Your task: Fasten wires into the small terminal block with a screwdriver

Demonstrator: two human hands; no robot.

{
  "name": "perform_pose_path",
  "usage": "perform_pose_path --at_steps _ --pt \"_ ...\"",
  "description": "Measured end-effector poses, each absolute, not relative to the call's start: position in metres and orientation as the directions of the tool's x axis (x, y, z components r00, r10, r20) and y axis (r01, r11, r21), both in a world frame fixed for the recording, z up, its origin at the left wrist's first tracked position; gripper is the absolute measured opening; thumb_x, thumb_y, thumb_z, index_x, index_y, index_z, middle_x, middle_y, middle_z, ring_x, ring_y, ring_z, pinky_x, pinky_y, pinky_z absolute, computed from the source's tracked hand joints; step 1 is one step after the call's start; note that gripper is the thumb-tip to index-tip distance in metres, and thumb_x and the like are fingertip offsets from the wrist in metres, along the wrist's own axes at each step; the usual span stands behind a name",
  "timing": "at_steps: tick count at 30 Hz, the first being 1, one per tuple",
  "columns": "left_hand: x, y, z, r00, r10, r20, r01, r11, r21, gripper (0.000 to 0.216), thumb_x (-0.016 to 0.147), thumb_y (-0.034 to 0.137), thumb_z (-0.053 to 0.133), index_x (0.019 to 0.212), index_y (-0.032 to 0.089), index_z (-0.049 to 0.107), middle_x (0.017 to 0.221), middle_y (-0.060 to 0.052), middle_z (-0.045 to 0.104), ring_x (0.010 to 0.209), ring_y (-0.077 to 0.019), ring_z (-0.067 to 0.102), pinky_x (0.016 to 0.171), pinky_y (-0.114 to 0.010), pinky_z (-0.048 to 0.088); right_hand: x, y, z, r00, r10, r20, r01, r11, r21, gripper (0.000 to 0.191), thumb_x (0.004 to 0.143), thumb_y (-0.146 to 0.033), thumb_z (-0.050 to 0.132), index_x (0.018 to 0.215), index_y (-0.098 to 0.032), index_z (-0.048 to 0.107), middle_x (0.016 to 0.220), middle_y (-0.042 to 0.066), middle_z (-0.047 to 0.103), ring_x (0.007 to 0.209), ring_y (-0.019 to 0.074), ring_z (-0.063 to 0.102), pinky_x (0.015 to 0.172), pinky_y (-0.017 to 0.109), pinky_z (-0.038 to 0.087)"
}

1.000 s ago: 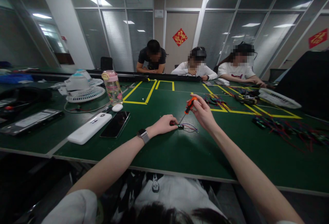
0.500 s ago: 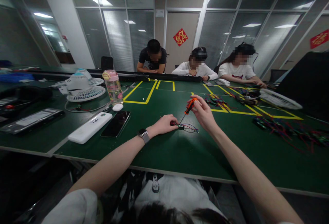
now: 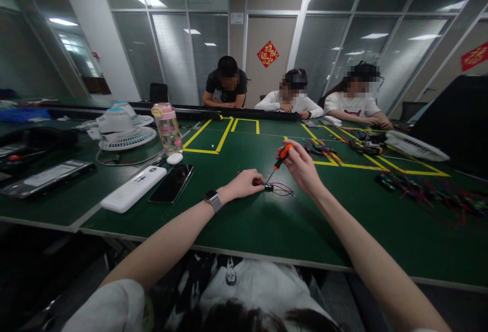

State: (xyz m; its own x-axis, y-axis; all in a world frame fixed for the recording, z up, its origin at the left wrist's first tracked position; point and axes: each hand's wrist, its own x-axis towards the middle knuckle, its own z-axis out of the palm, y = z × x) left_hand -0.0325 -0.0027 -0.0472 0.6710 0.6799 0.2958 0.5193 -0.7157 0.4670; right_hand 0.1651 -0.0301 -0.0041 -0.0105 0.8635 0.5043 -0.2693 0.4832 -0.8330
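My right hand (image 3: 303, 165) is closed on the orange and black handle of a screwdriver (image 3: 282, 158). The tool leans, its thin shaft running down and left to a small circuit board with wires (image 3: 269, 187) on the green table. Whether the tip sits in a screw is too small to tell. Fingers of my left hand (image 3: 246, 183) grip the board's left end and partly hide it. Red and blue wires spread from the board's right side over the table. A watch (image 3: 212, 200) is on my left wrist.
Left of my hands lie a dark phone (image 3: 172, 183), a white power bank (image 3: 133, 189) and a lidded bottle (image 3: 168, 128). White fans (image 3: 127, 139) stand farther left. Several wired boards (image 3: 430, 194) lie to the right. Three people sit across the table (image 3: 244, 230).
Both hands, the screwdriver and the board stay in nearly the same place. The person at the far right has shifted an arm slightly.
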Motion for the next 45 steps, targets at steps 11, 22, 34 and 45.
perform_pose_path --at_steps 11,22,34,45 --pt "-0.0320 -0.0034 -0.0465 0.667 0.684 0.294 0.520 -0.711 0.474 0.015 0.086 0.029 0.066 0.093 0.017 0.073 0.091 -0.004 0.064 0.080 -0.0166 0.060 0.073 -0.025 0.045 0.1650 -0.0323 -0.0013 -0.031 0.874 0.485 -0.314 0.452 -0.835 0.032 0.081 -0.046 0.069 0.110 -0.031 0.065 0.091 0.001 0.070 0.088 0.0173 0.066 0.091 0.038 0.051" --pt "-0.0323 -0.0038 -0.0462 0.670 0.681 0.297 0.523 -0.716 0.462 0.014 0.086 0.028 0.067 0.093 0.017 0.073 0.091 -0.004 0.064 0.082 -0.0166 0.061 0.074 -0.025 0.045 0.1677 -0.0298 -0.0039 -0.017 0.869 0.494 -0.262 0.473 -0.841 0.025 0.081 -0.044 0.068 0.104 -0.033 0.067 0.088 -0.001 0.066 0.086 0.0161 0.062 0.087 0.035 0.052" --pt "-0.0323 -0.0046 -0.0447 0.670 0.684 0.289 0.524 -0.711 0.469 0.015 0.086 0.029 0.066 0.093 0.018 0.073 0.092 -0.004 0.064 0.083 -0.0171 0.061 0.075 -0.026 0.045 0.1676 -0.0299 -0.0025 0.006 0.886 0.464 -0.315 0.442 -0.840 0.023 0.076 -0.043 0.074 0.095 -0.032 0.069 0.087 -0.001 0.066 0.081 0.0147 0.062 0.085 0.034 0.052" --pt "-0.0320 -0.0036 -0.0466 0.668 0.683 0.296 0.526 -0.715 0.461 0.015 0.086 0.029 0.066 0.093 0.018 0.073 0.092 -0.005 0.064 0.083 -0.0175 0.061 0.075 -0.026 0.045 0.1669 -0.0295 -0.0022 -0.023 0.903 0.430 -0.357 0.395 -0.847 0.025 0.077 -0.048 0.072 0.094 -0.030 0.066 0.089 0.000 0.068 0.087 0.0177 0.063 0.089 0.039 0.053"
